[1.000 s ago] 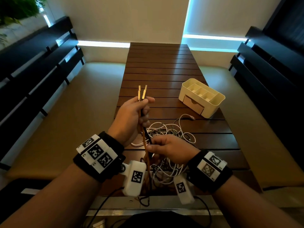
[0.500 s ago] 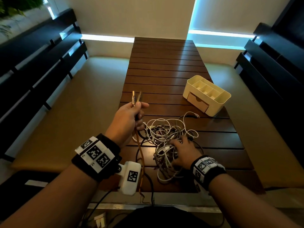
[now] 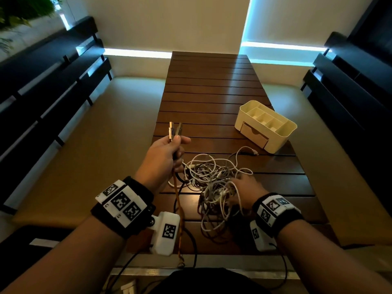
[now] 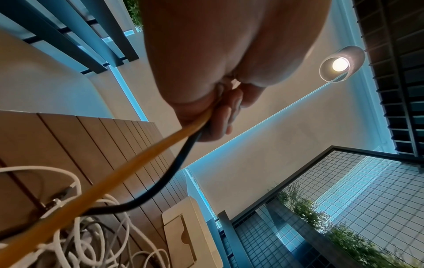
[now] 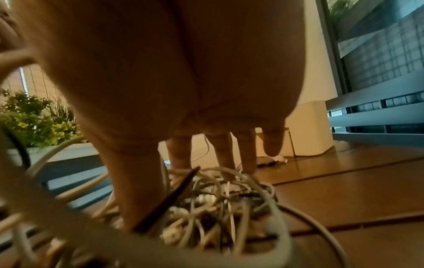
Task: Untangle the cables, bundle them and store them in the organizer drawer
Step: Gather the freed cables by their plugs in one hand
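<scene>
Here, organizer (image 3: 282, 132) sits near table edge (image 3: 297, 158).

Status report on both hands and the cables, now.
Left hand grips orange and black cable ends. Right hand fingers straight, pressing tangled white cable pile. Cream plastic organizer drawer closed.

A tangled heap of white and grey cables (image 3: 214, 183) is spread on the slatted wooden tabletop, with one white plug end (image 3: 254, 153) trailed toward the organizer. An orange braided cable (image 3: 177, 200) and a black cable (image 4: 174, 174) are held up out of the heap, their two connectors (image 3: 175, 130) pointed upward side by side. The cream organizer (image 3: 284, 136) is set beyond the heap, its top compartments open and its front drawer (image 3: 253, 134) closed.
</scene>
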A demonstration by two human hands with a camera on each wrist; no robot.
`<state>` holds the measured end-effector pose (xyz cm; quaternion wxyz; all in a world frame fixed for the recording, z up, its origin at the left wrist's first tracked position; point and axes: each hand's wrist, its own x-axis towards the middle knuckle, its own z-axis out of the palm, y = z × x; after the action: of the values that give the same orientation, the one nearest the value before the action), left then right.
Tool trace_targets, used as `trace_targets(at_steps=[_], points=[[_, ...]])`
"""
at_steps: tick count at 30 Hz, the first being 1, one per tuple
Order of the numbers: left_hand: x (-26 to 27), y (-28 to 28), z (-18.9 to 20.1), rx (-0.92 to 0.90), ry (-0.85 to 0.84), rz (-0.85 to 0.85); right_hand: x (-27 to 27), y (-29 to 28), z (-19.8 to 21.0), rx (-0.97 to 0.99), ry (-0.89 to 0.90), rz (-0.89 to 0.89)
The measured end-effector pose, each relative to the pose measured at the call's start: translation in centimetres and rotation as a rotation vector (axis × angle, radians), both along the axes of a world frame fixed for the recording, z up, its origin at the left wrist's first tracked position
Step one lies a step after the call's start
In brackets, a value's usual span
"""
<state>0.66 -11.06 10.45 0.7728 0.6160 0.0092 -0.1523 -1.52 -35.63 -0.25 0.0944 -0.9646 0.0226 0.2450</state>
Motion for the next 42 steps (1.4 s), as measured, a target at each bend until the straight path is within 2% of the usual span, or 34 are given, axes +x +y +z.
trace_targets(at_steps=[1, 2, 4, 6, 8, 9, 11, 13, 16, 18, 19, 22, 25, 27, 29, 31, 35, 42], points=[[0.1, 0.0, 0.0, 0.006, -0.002, -0.001, 0.2, -0.3, 0.6, -0.065, 0.040, 0.004], [0.2, 0.0, -0.1, 0.012, -0.003, 0.000, 0.5, -0.7, 1.1, -0.051, 0.056, -0.029], [0.4, 0.0, -0.3, 0.021, 0.004, 0.005, 1.2, -1.5, 2.0, 0.158, 0.035, -0.166], [0.6, -0.1, -0.5, 0.020, 0.015, 0.009, 1.9, -2.1, 2.8, 0.369, -0.129, -0.275], [1.0, -0.2, -0.5, 0.022, 0.020, 0.006, 2.4, -2.1, 3.8, 0.479, -0.346, -0.336], [1.1, -0.3, -0.5, 0.025, 0.020, 0.004, 2.7, -1.9, 4.0, 0.512, -0.400, -0.330], [1.3, -0.4, -0.5, 0.028, 0.020, 0.002, 3.1, -1.1, 4.0, 0.546, -0.364, -0.285], [1.4, -0.4, -0.5, 0.027, 0.022, -0.003, 3.7, -0.6, 2.6, 0.487, -0.212, -0.252], [1.4, -0.3, -0.7, 0.029, 0.027, -0.007, 4.1, -0.7, 0.2, 0.234, -0.021, -0.193], [1.4, -0.1, -0.9, 0.020, 0.028, -0.001, 3.8, -0.9, -0.7, 0.127, -0.001, -0.149], [1.4, 0.0, -1.0, 0.012, 0.029, 0.006, 3.6, -1.1, -1.0, 0.136, -0.025, -0.152], [1.3, 0.3, -1.1, -0.003, 0.037, 0.022, 3.3, -1.6, -2.4, 0.334, -0.077, -0.185], [1.3, 0.5, -1.3, -0.006, 0.045, 0.022, 3.2, -1.9, -3.7, 0.652, -0.076, -0.306], [1.2, 0.4, -1.3, -0.003, 0.044, 0.018, 3.1, -2.9, -4.5, 0.749, -0.253, -0.435], [1.2, 0.4, -1.2, 0.002, 0.047, 0.016, 2.9, -3.9, -4.7, 0.660, -0.420, -0.547], [1.3, 0.2, -1.3, 0.007, 0.052, 0.011, 2.7, -4.4, -4.7, 0.610, -0.458, -0.629], [1.5, -0.6, -1.4, 0.016, 0.054, -0.013, 2.2, -5.1, -5.2, 0.507, -0.454, -0.667], [1.7, -1.5, -1.7, 0.018, 0.059, -0.036, 2.4, -6.1, -6.4, 0.420, -0.327, -0.590]])
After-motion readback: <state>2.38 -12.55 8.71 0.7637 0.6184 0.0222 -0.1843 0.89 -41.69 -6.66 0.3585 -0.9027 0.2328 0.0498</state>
